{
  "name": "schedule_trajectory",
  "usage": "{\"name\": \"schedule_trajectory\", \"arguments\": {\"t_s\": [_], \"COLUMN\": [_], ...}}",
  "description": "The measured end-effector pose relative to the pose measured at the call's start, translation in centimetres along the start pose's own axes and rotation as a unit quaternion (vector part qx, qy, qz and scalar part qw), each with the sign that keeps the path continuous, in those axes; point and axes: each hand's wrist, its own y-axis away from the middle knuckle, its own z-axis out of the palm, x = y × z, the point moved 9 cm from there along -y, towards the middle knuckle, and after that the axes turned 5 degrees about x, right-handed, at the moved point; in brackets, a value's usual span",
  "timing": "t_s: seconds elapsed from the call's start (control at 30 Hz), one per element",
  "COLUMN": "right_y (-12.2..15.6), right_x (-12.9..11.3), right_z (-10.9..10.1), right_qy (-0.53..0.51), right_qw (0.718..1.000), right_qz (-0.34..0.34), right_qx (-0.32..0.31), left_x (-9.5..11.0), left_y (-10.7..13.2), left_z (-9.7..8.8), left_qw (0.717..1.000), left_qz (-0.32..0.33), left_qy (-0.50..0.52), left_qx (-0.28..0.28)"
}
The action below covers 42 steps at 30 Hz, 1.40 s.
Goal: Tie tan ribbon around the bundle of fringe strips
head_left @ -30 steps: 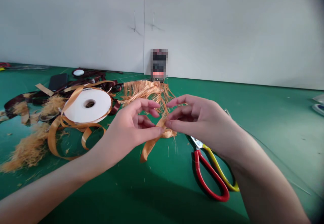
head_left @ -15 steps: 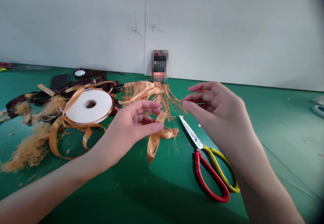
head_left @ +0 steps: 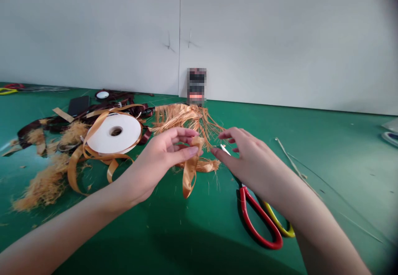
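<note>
My left hand (head_left: pixel 161 159) pinches the top of a loop of orange satin ribbon (head_left: pixel 189 175) between thumb and forefinger, and the loop hangs down below it. My right hand (head_left: pixel 248 163) is open, with its fingertips close to that ribbon but apart from it. It hovers over the steel blades of red-and-yellow-handled scissors (head_left: pixel 259 221), hiding most of them. Behind my hands lies a frayed bunch of orange ribbon strands (head_left: pixel 183 119). To the left sits a white ribbon roll (head_left: pixel 113 134), wound about with loose orange ribbon (head_left: pixel 74 171).
Tufts of orange fibre (head_left: pixel 43 188) and dark maroon ribbon (head_left: pixel 34 127) lie at the left, with a black phone (head_left: pixel 78 105) behind them. A blurred object (head_left: pixel 196 86) stands against the white wall (head_left: pixel 280 38). Thin strands (head_left: pixel 295 169) lie on the green mat (head_left: pixel 342 163).
My right hand has moved down and left toward the ribbon, now covering the scissor blades. My left hand has closed on the ribbon's top. The whole scene sits slightly lower in view.
</note>
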Motion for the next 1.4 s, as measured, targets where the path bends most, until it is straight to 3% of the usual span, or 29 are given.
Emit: {"name": "schedule_trajectory", "arguments": {"t_s": [0.13,0.27,0.57,0.9,1.17,1.4], "right_y": [0.8,1.8,5.6,8.2,8.4,8.7], "right_x": [0.1,1.1,7.1,15.5,16.1,16.8], "right_z": [1.2,1.4,2.3,4.4,4.6,4.4], "right_qy": [0.110,0.159,0.149,0.137,0.127,0.097], "right_qw": [0.993,0.986,0.986,0.981,0.966,0.966], "right_qz": [-0.005,-0.033,-0.007,0.135,0.218,0.234], "right_qx": [-0.036,0.028,0.078,-0.018,-0.059,-0.052], "left_x": [0.0,0.1,1.9,2.2,3.1,3.3], "left_y": [0.1,0.4,0.9,0.9,0.6,0.3], "left_z": [0.1,0.1,-0.3,-0.7,-1.4,-1.7], "left_qw": [1.000,1.000,0.999,0.997,0.989,0.982], "left_qz": [0.016,0.019,0.047,0.076,0.139,0.158], "left_qy": [0.011,0.008,0.016,0.006,-0.057,-0.102], "left_qx": [-0.015,-0.022,-0.018,-0.019,0.016,0.020]}}
